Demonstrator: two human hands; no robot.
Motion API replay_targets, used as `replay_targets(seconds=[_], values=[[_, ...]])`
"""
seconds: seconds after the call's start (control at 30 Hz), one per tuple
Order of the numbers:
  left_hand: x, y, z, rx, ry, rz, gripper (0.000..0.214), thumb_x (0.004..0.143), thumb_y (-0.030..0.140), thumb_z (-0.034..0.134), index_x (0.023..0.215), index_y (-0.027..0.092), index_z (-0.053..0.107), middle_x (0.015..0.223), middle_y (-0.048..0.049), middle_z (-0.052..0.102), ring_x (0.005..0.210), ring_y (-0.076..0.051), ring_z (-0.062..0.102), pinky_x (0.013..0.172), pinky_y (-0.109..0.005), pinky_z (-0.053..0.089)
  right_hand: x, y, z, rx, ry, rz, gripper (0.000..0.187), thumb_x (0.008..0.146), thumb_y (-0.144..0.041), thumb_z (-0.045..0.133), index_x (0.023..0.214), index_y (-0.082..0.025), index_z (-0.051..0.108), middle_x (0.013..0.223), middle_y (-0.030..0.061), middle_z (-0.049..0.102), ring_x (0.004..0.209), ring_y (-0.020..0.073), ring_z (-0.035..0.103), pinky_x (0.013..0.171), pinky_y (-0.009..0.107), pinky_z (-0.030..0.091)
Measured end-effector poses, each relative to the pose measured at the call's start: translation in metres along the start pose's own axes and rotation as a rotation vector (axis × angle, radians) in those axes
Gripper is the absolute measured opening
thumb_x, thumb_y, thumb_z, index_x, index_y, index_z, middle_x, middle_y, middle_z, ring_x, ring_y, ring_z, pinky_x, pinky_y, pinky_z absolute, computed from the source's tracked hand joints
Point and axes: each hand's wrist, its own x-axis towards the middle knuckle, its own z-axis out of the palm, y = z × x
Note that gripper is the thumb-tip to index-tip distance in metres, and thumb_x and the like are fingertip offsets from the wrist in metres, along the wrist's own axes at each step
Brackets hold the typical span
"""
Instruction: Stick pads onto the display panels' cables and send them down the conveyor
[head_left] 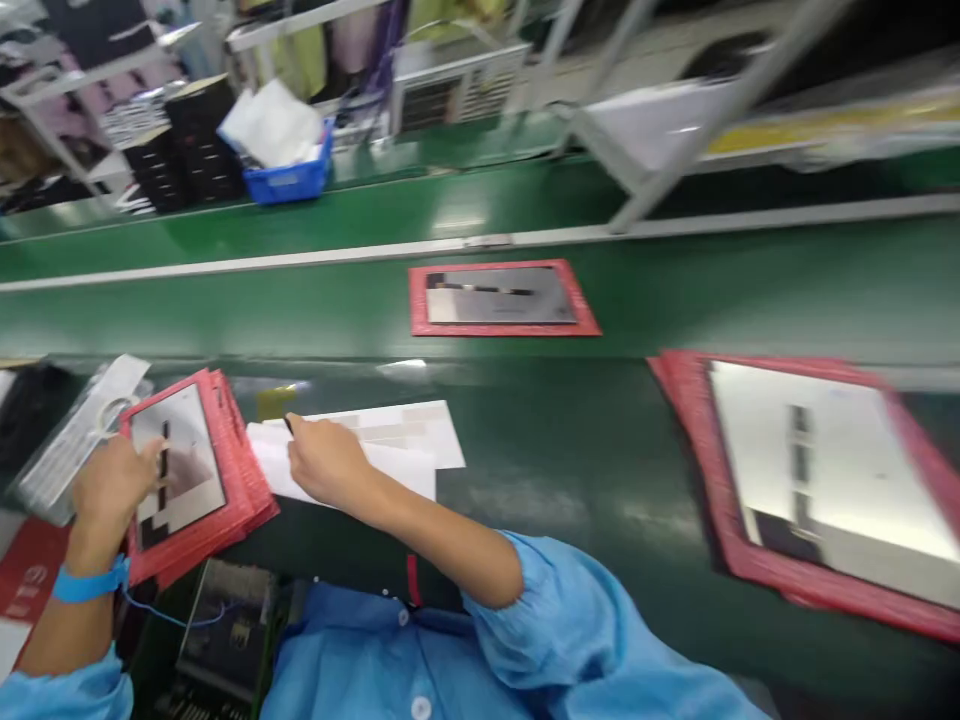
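At the left, my left hand (116, 482) grips the left side of a stack of red foam sheets (251, 490). Its thumb lies over the silvery flat panel (187, 440) on top, which carries a dark strip; its other fingers are mostly hidden. My right hand (326, 462) is closed above white paper sheets (397, 470), just right of that stack. A small dark tip (288, 425) shows at its fingertips, too little to name. A blue wrist strap (90, 582) with a thin cord circles my left wrist.
Another panel on red foam (502, 297) lies on the green bench beyond. To the right is a larger pile of red foam with a panel (832, 470). A clear plastic bag (71, 440) lies far left. Behind stand a blue bin (289, 180) and metal frames.
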Motion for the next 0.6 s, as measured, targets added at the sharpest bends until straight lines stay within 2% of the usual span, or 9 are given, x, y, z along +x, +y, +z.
replay_targets(seconds=[0.07, 0.13, 0.23, 0.33, 0.4, 0.47, 0.53, 0.6], values=[[0.015, 0.056, -0.005, 0.062, 0.041, 0.169, 0.03, 0.107, 0.04, 0.057, 0.113, 0.015, 0.072, 0.122, -0.0203, 0.078, 0.124, -0.045, 0.072, 0.102, -0.062, 0.057, -0.026, 0.034, -0.008, -0.141, 0.064, 0.106, 0.054, 0.108, -0.014, 0.048, 0.162, -0.014, 0.049, 0.113, 0.0171, 0.078, 0.109, 0.031, 0.078, 0.094, 0.047, 0.061], [0.021, 0.129, 0.001, 0.079, 0.027, 0.428, 0.038, 0.109, 0.047, 0.051, 0.118, 0.018, 0.074, 0.131, -0.0211, 0.077, 0.131, -0.044, 0.069, 0.108, -0.057, 0.054, -0.058, 0.064, -0.001, -0.25, 0.045, 0.178, 0.065, 0.103, -0.005, 0.045, 0.167, -0.011, 0.044, 0.103, 0.0206, 0.079, 0.099, 0.0335, 0.08, 0.082, 0.043, 0.06], [0.023, 0.244, 0.027, 0.077, -0.063, 0.772, 0.038, 0.11, 0.049, 0.049, 0.122, 0.025, 0.076, 0.137, -0.0135, 0.077, 0.133, -0.037, 0.068, 0.11, -0.048, 0.052, -0.108, 0.096, 0.021, -0.346, -0.02, 0.192, 0.074, 0.1, 0.0, 0.045, 0.171, -0.022, 0.043, 0.103, 0.0188, 0.078, 0.088, 0.0309, 0.08, 0.069, 0.037, 0.055], [0.032, 0.338, 0.056, 0.076, -0.133, 0.959, 0.033, 0.108, 0.041, 0.054, 0.121, 0.023, 0.079, 0.133, -0.0141, 0.078, 0.128, -0.036, 0.07, 0.108, -0.046, 0.053, -0.151, 0.126, 0.039, -0.456, -0.016, 0.153, 0.082, 0.095, 0.003, 0.05, 0.171, -0.029, 0.044, 0.098, 0.0135, 0.076, 0.081, 0.0276, 0.078, 0.064, 0.034, 0.052], [0.045, 0.386, 0.072, 0.065, -0.135, 1.019, 0.036, 0.108, 0.035, 0.053, 0.13, 0.019, 0.076, 0.139, -0.017, 0.074, 0.133, -0.036, 0.067, 0.113, -0.047, 0.05, -0.173, 0.148, 0.047, -0.604, 0.065, 0.052, 0.087, 0.089, 0.003, 0.056, 0.17, -0.028, 0.046, 0.091, 0.0098, 0.074, 0.071, 0.0254, 0.074, 0.06, 0.034, 0.049], [0.062, 0.422, 0.085, 0.052, -0.117, 1.048, 0.046, 0.108, 0.036, 0.052, 0.148, 0.016, 0.066, 0.154, -0.02, 0.065, 0.145, -0.037, 0.058, 0.121, -0.049, 0.045, -0.189, 0.17, 0.051, -0.726, 0.181, -0.064, 0.089, 0.083, 0.002, 0.06, 0.168, -0.025, 0.049, 0.084, 0.0065, 0.069, 0.063, 0.0244, 0.07, 0.056, 0.034, 0.046], [0.081, 0.45, 0.098, 0.058, -0.128, 1.063, 0.063, 0.106, 0.043, 0.059, 0.162, 0.016, 0.051, 0.169, -0.0203, 0.051, 0.156, -0.039, 0.046, 0.128, -0.053, 0.038, -0.199, 0.188, 0.048, -0.751, 0.284, -0.14, 0.088, 0.08, 0.0, 0.061, 0.164, -0.024, 0.054, 0.081, 0.0044, 0.066, 0.059, 0.0236, 0.066, 0.055, 0.035, 0.044], [0.099, 0.47, 0.111, 0.089, -0.176, 1.061, 0.082, 0.099, 0.052, 0.07, 0.169, 0.021, 0.042, 0.177, -0.0188, 0.041, 0.161, -0.042, 0.038, 0.13, -0.059, 0.035, -0.202, 0.203, 0.038, -0.714, 0.376, -0.194, 0.083, 0.079, 0.0, 0.059, 0.159, -0.023, 0.059, 0.08, 0.003, 0.066, 0.057, 0.0217, 0.063, 0.056, 0.036, 0.043]])
